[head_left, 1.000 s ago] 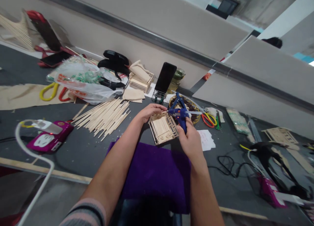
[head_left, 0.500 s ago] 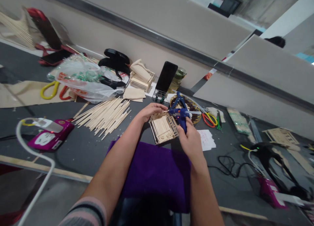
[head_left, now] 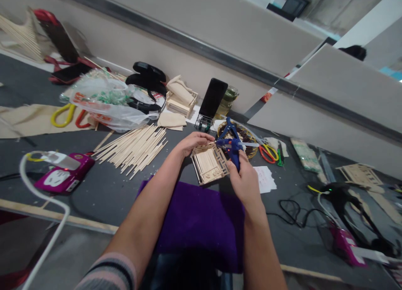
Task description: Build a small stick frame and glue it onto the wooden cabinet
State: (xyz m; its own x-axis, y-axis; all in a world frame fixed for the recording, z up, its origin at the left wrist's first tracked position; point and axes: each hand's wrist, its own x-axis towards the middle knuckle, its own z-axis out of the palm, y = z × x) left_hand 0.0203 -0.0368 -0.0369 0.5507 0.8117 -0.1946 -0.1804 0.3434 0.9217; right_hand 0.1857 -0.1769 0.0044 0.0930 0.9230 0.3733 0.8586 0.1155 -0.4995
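Observation:
My right hand (head_left: 241,172) is wrapped round the handle of a blue glue gun (head_left: 230,146), which has a pale glue stick sticking out of its back. The gun's nozzle points left, towards the fingertips of my left hand (head_left: 195,141). Those fingers are pinched together above the far edge of a small wooden stick model (head_left: 207,162); what they hold is too small to make out. The model has a slatted surface and a lattice side, and sits on the dark table just beyond a purple cloth (head_left: 197,223).
A bundle of thin wooden sticks (head_left: 133,149) lies to the left, near a plastic bag (head_left: 106,101) and a magenta power strip (head_left: 65,172). Behind the model stand a phone (head_left: 213,98) and a basket (head_left: 251,151). Scissors (head_left: 269,153) and paper (head_left: 264,179) lie right.
Almost nothing differs. Both hands, the glue gun and the wooden model keep the same places.

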